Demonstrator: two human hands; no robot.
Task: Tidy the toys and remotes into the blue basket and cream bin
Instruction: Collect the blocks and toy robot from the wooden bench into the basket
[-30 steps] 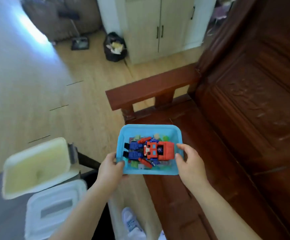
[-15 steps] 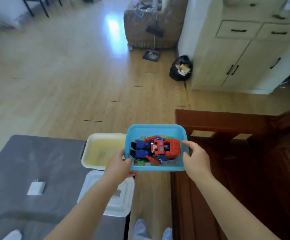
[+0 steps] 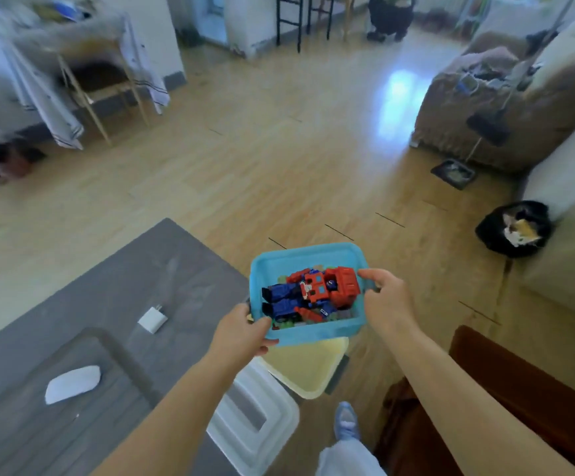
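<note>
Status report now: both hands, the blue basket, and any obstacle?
Left hand and right hand grip blue basket, held in the air. Toy robot inside. Cream bin directly below. Nothing in the way.

The floor point(image 3: 279, 159) is light wood plank with a bright patch of reflected light point(image 3: 396, 104). A grey mat point(image 3: 114, 304) covers its near left part. A beige sofa point(image 3: 478, 108) stands at far right; a cloth-draped wooden chair point(image 3: 100, 84) stands at far left by the white wall point(image 3: 155, 25).
</note>
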